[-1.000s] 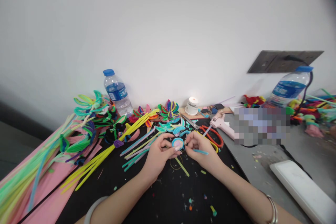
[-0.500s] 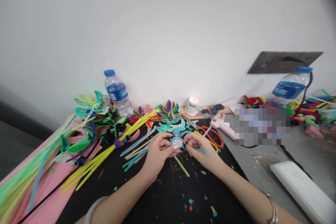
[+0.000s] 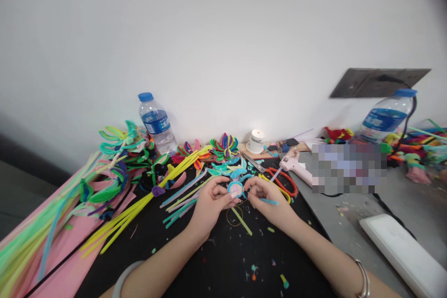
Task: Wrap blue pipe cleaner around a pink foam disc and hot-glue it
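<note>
My left hand (image 3: 210, 201) is closed on a small round pipe-cleaner piece, its pale pink centre (image 3: 235, 189) ringed in light blue. My right hand (image 3: 270, 199) pinches the blue pipe cleaner (image 3: 269, 201) at the piece's right side; a short tail sticks out beneath that palm. The fingertips partly hide where the blue strand meets the ring. Just beyond the hands lie turquoise pipe-cleaner petals (image 3: 223, 168). Below the round piece, a thin ring-shaped band (image 3: 234, 217) and a pale green pipe cleaner (image 3: 243, 222) rest on the black mat (image 3: 209, 265).
To the right are red-handled scissors (image 3: 284, 184), a pink glue gun (image 3: 296, 167) and a white power bank-like block (image 3: 401, 251). Yellow pipe cleaners (image 3: 139, 209) and pipe-cleaner flowers (image 3: 225, 146) lie left and behind. Water bottles (image 3: 157, 123) stand by the wall.
Very little differs. Both hands keep their hold, with only a slight shift of the right fingers and the blue tail.
</note>
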{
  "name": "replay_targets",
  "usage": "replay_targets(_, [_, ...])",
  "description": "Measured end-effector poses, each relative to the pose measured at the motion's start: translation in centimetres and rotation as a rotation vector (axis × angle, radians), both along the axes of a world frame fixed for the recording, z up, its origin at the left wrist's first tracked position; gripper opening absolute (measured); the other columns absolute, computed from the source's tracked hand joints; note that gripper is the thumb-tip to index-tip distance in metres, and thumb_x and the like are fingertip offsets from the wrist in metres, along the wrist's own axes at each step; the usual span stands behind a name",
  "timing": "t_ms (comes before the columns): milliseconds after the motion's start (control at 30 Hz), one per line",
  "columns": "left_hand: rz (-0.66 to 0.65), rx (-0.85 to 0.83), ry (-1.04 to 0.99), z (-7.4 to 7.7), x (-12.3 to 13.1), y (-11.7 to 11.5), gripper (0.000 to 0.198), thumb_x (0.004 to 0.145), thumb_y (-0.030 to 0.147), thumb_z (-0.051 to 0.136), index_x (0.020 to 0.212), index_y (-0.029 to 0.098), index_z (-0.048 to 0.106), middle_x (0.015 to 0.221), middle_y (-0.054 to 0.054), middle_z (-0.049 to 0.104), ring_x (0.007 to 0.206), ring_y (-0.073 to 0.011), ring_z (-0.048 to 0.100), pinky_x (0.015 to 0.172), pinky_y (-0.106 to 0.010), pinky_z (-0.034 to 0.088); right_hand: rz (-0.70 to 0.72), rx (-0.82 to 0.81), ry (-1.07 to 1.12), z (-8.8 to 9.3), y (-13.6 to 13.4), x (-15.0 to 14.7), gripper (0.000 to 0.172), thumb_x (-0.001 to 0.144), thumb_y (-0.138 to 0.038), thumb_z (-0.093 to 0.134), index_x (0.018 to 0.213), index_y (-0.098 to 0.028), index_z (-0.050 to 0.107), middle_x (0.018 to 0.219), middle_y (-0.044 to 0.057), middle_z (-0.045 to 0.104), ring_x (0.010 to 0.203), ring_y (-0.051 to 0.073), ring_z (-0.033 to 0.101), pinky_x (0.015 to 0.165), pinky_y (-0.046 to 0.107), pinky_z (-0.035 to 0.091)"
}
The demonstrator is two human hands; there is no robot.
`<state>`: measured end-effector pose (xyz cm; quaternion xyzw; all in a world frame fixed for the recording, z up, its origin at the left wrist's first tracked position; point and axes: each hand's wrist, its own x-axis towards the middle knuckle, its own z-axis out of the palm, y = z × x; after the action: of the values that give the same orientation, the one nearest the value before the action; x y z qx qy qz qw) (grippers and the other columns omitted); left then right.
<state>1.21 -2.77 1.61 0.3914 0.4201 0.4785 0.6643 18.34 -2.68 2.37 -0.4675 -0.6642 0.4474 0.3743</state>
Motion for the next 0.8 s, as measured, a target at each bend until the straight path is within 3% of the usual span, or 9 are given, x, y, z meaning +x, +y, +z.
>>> replay_targets(233, [0.027,0.0,-0.015,0.19,-0.06,0.05,0.035,0.067,0.022,0.07,0.096,0.018,0.053,0.061,0.006,0.058,0.065,-0.0141,0.067,0.067,-0.025,0.054,-0.03,-0.087,0.051,0.76,0.17,0.06,0.009,0.075,-0.019,0.052,0.083,-0.017,0.056,0.054,-0.005,0.05,0.049,0.009,0.045,0.048,0.02,0.034])
replay_targets(433, [0.018,0.01,-0.021,0.27,-0.02,0.04,0.037,0.064,0.024,0.072,0.096,0.018,0.053,0.06,0.006,0.058,0.063,-0.0146,0.066,0.066,-0.027,0.054,-0.035,-0.208,0.144,0.42,0.33,0.13,0.011,0.075,-0.027,0.058,0.076,-0.017,0.054,0.053,-0.005,0.053,0.04,0.006,0.042,0.041,0.018,0.033])
replay_targets(800, [-0.03,0.024,-0.02,0.38,0.05,-0.02,0.036,0.065,0.022,0.071,0.096,0.018,0.052,0.062,0.005,0.059,0.063,-0.0145,0.066,0.066,-0.027,0.053,-0.008,-0.314,0.243,0.26,0.25,-0.13,0.015,0.07,-0.024,0.061,0.07,-0.017,0.048,0.05,-0.006,0.057,0.034,0.005,0.043,0.036,0.017,0.033])
